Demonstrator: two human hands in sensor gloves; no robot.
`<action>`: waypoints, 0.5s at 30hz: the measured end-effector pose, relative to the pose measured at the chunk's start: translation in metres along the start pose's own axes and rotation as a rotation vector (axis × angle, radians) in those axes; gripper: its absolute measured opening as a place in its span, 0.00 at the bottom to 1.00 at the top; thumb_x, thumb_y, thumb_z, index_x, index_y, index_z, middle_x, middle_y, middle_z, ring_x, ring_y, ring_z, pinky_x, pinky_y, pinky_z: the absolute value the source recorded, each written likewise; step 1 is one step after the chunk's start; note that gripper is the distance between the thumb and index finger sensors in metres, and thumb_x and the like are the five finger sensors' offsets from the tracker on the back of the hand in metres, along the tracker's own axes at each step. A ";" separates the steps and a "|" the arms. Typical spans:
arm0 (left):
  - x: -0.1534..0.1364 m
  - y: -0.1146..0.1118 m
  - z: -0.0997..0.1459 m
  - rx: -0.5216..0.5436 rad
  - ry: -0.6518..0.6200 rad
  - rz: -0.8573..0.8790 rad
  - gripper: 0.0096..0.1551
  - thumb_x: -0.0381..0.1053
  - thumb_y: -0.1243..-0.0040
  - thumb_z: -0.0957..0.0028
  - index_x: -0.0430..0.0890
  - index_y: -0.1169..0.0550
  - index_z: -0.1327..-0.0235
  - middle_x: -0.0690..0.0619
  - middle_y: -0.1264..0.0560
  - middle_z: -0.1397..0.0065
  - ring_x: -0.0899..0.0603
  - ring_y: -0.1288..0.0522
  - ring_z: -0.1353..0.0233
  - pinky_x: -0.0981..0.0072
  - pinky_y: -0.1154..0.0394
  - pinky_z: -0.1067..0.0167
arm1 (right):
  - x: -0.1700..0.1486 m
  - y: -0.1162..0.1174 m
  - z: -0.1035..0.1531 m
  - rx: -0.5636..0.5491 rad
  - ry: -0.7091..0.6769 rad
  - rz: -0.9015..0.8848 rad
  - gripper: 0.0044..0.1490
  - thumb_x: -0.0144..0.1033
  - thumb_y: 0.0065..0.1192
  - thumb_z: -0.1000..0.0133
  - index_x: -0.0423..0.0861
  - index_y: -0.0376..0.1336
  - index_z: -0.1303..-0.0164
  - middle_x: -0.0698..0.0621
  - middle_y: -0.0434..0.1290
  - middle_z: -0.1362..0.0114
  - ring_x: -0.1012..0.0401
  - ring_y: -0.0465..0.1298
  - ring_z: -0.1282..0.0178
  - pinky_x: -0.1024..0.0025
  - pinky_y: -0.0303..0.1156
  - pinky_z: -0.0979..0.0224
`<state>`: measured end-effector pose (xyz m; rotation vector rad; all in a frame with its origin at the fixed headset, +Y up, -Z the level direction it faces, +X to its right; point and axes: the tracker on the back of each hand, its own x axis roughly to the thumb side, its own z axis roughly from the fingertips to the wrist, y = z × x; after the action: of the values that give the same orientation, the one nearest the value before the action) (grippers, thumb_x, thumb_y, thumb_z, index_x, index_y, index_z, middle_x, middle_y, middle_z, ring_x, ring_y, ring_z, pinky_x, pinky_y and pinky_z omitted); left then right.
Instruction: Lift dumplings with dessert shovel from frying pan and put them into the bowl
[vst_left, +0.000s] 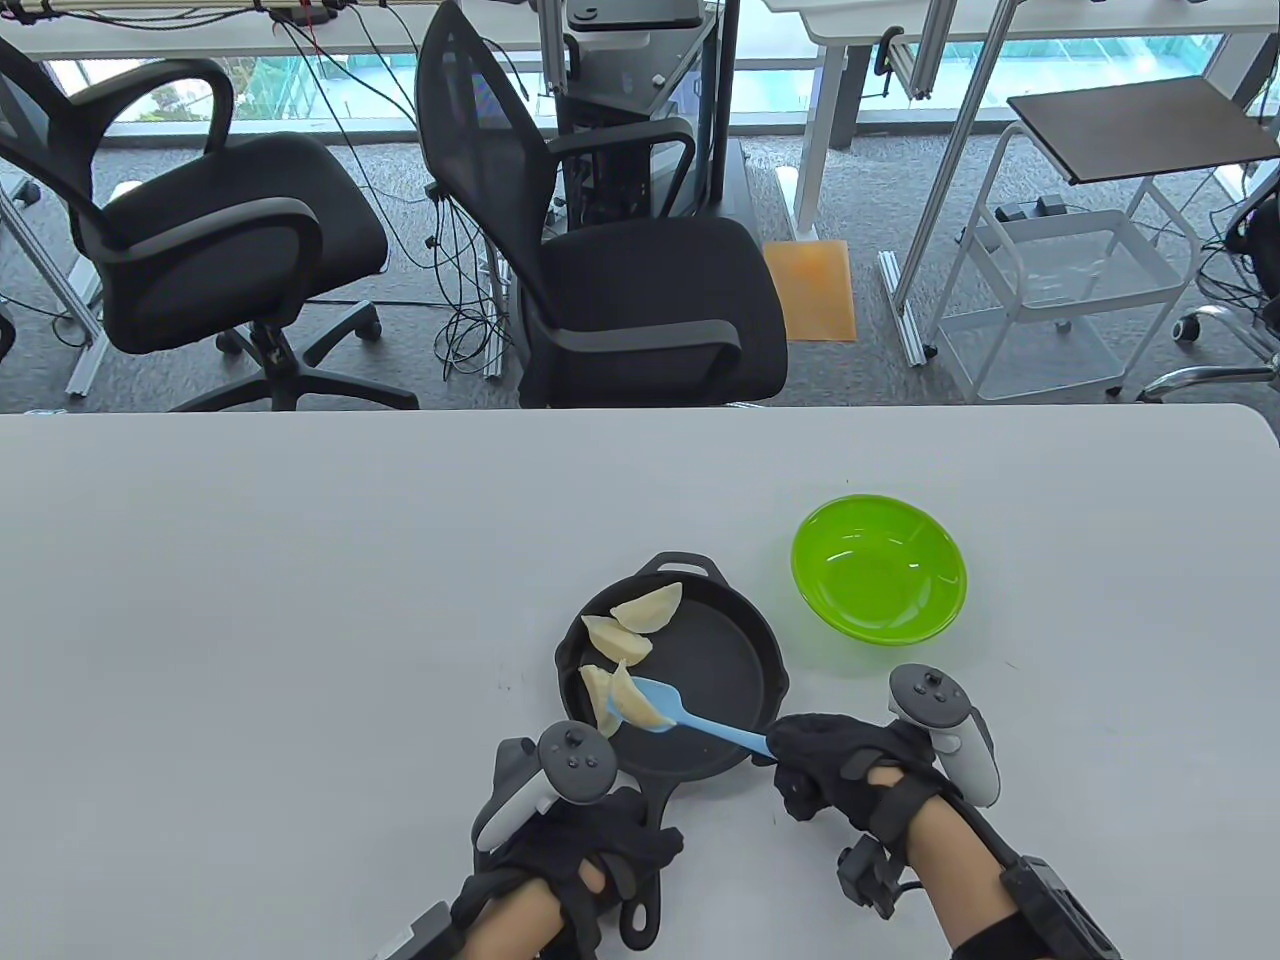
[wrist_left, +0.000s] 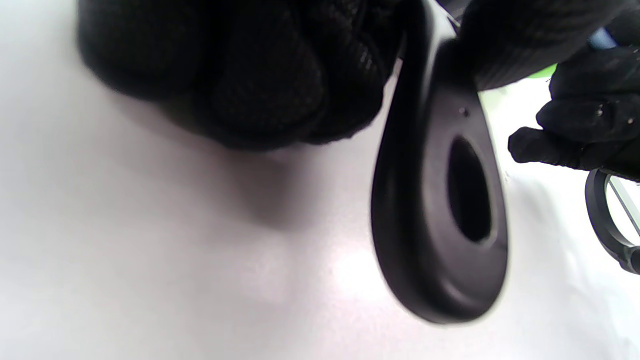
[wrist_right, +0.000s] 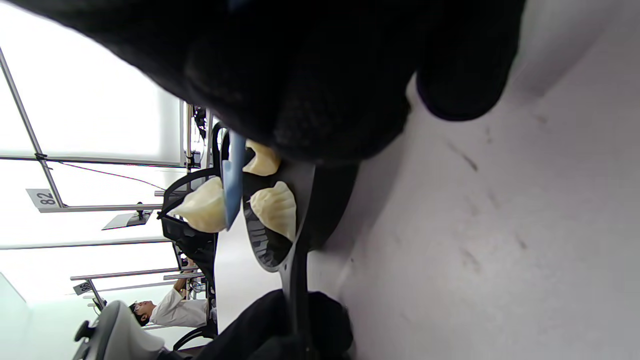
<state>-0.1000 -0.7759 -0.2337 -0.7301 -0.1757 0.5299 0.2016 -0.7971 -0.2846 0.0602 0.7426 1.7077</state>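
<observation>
A black frying pan sits on the white table, near the front. My left hand grips its long handle. My right hand holds the handle of the blue dessert shovel, to the right of the pan. One pale dumpling lies on the shovel's blade over the pan's left side; in the right wrist view this dumpling rests against the blade. Three more dumplings lie along the pan's left wall. The green bowl, with nothing in it, stands to the pan's upper right.
Bare white table stretches left of and behind the pan. Past its far edge stand two black office chairs and a white wire cart. A seated person shows far off in the right wrist view.
</observation>
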 end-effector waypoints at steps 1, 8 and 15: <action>0.000 0.000 0.000 0.000 0.000 0.000 0.40 0.77 0.41 0.49 0.50 0.25 0.35 0.57 0.13 0.53 0.43 0.13 0.59 0.50 0.17 0.56 | 0.000 0.000 0.000 0.000 -0.003 -0.006 0.33 0.49 0.62 0.40 0.40 0.71 0.34 0.58 0.82 0.56 0.58 0.84 0.61 0.45 0.72 0.34; 0.000 0.000 0.000 0.000 0.000 0.000 0.40 0.77 0.41 0.49 0.50 0.25 0.35 0.57 0.13 0.53 0.43 0.13 0.59 0.50 0.18 0.56 | 0.004 0.003 0.004 -0.014 -0.049 -0.065 0.33 0.50 0.62 0.40 0.40 0.71 0.34 0.59 0.81 0.56 0.59 0.84 0.60 0.44 0.72 0.34; 0.000 0.000 0.000 0.000 0.000 0.000 0.40 0.77 0.41 0.49 0.51 0.24 0.35 0.57 0.13 0.53 0.43 0.13 0.59 0.51 0.18 0.56 | 0.006 0.002 0.008 -0.066 -0.098 -0.126 0.33 0.50 0.61 0.40 0.40 0.71 0.34 0.59 0.81 0.56 0.59 0.84 0.60 0.44 0.72 0.34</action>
<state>-0.1000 -0.7759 -0.2337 -0.7300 -0.1757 0.5298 0.2013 -0.7888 -0.2793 0.0494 0.6046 1.5961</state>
